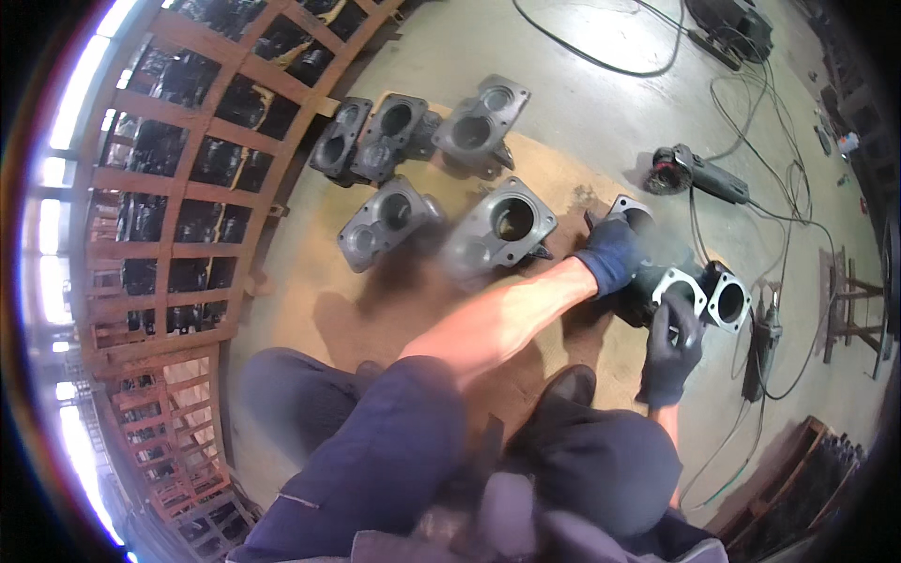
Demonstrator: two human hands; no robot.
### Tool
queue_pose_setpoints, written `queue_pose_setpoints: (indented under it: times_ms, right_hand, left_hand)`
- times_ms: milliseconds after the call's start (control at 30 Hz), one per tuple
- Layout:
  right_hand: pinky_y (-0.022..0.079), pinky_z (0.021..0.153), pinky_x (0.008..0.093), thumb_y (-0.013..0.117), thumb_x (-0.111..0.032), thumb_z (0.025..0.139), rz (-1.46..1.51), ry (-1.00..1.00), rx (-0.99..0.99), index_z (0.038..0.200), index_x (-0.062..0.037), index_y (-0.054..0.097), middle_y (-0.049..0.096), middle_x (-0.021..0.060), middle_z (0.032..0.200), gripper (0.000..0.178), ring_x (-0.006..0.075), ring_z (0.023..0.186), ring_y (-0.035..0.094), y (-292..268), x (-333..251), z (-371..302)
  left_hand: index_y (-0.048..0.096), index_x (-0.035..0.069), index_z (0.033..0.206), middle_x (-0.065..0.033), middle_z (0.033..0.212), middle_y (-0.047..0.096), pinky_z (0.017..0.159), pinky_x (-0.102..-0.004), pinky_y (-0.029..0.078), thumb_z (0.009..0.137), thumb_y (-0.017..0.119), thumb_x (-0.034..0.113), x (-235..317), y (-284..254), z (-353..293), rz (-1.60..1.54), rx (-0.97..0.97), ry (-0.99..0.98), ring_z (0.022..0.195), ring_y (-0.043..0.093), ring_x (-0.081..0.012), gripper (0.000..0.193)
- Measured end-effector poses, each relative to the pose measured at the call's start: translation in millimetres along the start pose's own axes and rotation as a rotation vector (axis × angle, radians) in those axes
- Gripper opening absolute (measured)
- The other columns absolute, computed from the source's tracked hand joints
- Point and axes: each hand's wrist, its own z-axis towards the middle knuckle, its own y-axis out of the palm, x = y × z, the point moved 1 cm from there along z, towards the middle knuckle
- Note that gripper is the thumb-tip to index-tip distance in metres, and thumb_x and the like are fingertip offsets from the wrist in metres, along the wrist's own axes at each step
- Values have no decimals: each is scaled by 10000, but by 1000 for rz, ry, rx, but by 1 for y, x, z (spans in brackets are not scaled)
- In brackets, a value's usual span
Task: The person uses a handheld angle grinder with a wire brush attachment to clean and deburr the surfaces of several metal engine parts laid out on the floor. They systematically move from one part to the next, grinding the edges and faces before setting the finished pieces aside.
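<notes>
Nearer the wearer than the angle grinder (706, 175), the right hand (674, 347) clasps a pale-faced casting (696, 292) by its opening—probably for steadiness—while the left hand (610, 255) touches a darker casting (636, 214), grip unclear.

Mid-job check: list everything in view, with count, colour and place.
castings: five, grey, left of the hands
flanged castings: count unclear (overlapping), grey and black, at the hands
angle grinder: one, dark grey, beyond the hands
second power tool: one, dark, right
cables: several, mostly black, right
sheet: one, tan, on the floor
slatted racks: at least two, brown, left
box: one, brown, lower right
machine: one, black, top right
stand: one, dark, right
knees: two, dark, bottom
left hand: one, blue-gloved, on castings
right hand: one, grey-gloved, on castings
</notes>
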Motion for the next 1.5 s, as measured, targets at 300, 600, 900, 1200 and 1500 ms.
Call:
queue_pose_setpoints:
  times_ms: [300,600,900,1200,1500]
  right_hand:
    - [581,783,348,501,-579,1051,826,1198,-258,1242,22,644,720,156,1083,646,240,875,708,30,56,-114]
    - [555,938,396,445,-560,1071,1598,1432,-428,1378,13,510,636,182,1153,653,322,1078,662,86,17,-57]
    - [566,817,350,483,-535,1039,1612,975,-506,1359,-20,542,657,154,1189,609,241,968,666,100,21,34]
    - [379,525,283,541,-514,1012,1624,1098,-74,1182,-105,587,527,6,809,445,156,614,458,94,58,30]
    - [407,579,208,755,-317,968,958,796,-29,1172,-6,649,626,-22,815,387,48,660,516,84,47,66]
  left_hand:
    - [752,115,854,-157,931,740,737,-433,557,871,651,254,43,-65,22,324,-164,-2,863,716,-356,173]
    - [724,9,1012,-176,990,727,693,-348,603,975,638,201,52,-130,45,470,-434,135,788,744,-242,214]
    - [721,3,1069,-44,989,758,744,-279,550,869,862,199,76,-178,10,-391,58,-341,887,683,-106,314]
    - [683,-6,1183,-46,1048,725,790,-250,531,965,754,185,16,-104,-7,-1185,252,-311,890,655,-116,298]
    - [664,9,1208,-79,1106,708,916,-339,500,1044,587,418,-14,-41,-13,-1328,475,-345,988,639,-174,448]
